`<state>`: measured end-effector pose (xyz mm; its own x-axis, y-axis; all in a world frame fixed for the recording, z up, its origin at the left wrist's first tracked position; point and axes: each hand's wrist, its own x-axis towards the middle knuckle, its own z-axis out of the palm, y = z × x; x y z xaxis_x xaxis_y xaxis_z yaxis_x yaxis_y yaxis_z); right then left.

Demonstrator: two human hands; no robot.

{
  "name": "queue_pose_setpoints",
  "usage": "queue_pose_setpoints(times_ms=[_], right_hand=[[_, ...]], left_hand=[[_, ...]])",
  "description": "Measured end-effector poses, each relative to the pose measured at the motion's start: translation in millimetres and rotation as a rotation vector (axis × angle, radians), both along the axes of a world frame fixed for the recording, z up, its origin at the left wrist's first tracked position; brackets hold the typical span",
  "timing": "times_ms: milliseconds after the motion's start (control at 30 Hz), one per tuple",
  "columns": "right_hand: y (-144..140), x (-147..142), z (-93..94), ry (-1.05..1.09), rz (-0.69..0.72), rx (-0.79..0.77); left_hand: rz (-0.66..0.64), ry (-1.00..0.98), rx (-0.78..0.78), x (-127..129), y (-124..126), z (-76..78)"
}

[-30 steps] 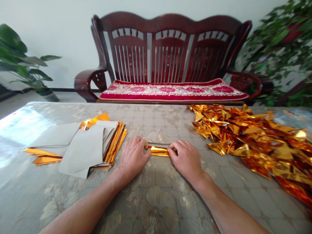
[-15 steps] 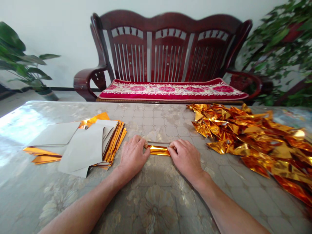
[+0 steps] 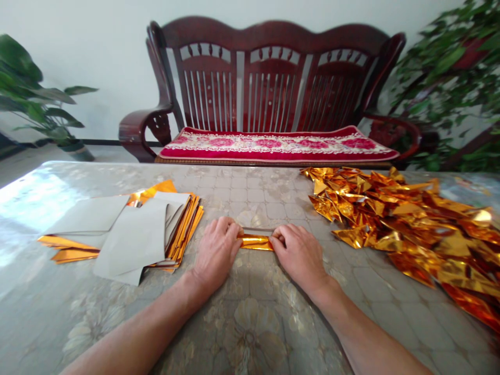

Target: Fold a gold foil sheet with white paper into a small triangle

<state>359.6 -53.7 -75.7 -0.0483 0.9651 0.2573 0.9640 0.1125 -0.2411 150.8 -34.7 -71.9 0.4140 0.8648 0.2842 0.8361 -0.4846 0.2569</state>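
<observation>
A sheet of gold foil paper [image 3: 256,242], folded into a narrow strip, lies on the table between my hands. Its shiny gold face is toward me, and a thin grey edge shows along the far side. My left hand [image 3: 219,249] pinches the strip's left end with curled fingers. At the right end, the thumb and fingers of my right hand [image 3: 299,252] are closed on the same strip. Both ends are hidden under my fingers.
To the left lies a stack of grey-backed gold foil sheets [image 3: 136,234]. A heap of folded gold foil pieces [image 3: 390,213] spreads over the right side of the table [image 3: 250,323]. Behind the table stands a dark wooden bench [image 3: 269,41], with potted plants [image 3: 74,148] at both sides.
My left hand has shifted slightly along the strip, its fingers curling more over the left end. My right hand has hardly moved. The gold face looks a little narrower and creased.
</observation>
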Motion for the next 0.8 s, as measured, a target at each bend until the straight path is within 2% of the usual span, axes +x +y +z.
queue_pose_setpoints(times_ms=[133, 267, 533, 800], right_hand=[[0, 0, -0.5, 0.006, -0.005, 0.003], [1, 2, -3.3, -0.007, -0.004, 0.024], [4, 4, -4.3, -0.019, 0.026, 0.068], [4, 6, -4.2, -0.018, 0.031, 0.041]], left_hand=[[-0.235, 0.023, -0.036, 1, -2, -1.8], [-0.347, 0.054, -0.055, 1, -5, -2.6], [-0.309, 0.191, 0.024, 8, -21, -4.4], [-0.29, 0.197, -0.006, 9, -27, -3.9]])
